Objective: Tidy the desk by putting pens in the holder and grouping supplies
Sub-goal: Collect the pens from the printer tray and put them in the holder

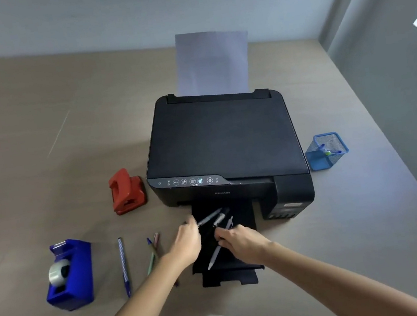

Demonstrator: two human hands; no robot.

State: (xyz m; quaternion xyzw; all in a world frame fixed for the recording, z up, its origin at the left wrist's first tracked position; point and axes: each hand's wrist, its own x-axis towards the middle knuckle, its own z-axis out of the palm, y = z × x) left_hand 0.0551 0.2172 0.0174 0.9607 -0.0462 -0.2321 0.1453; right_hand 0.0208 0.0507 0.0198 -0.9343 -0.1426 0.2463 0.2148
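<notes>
Both my hands are over the printer's black output tray [242, 214], where several pens lie. My left hand [187, 241] is closed on a grey pen [209, 217] that points up and to the right. My right hand [241, 244] grips a white pen [217, 254] that slants down to the left; a black-and-silver pen [220, 219] lies between the hands. A blue pen [123, 266] and a green pen crossed with a blue one [152, 254] rest on the desk to the left. The blue mesh holder [326, 150] stands right of the printer with pens inside.
A black printer [222, 139] with paper in its rear feed fills the desk's middle. A red hole punch [126, 190] sits left of it. A blue tape dispenser [69, 275] stands at the near left. The desk's right edge runs past the holder.
</notes>
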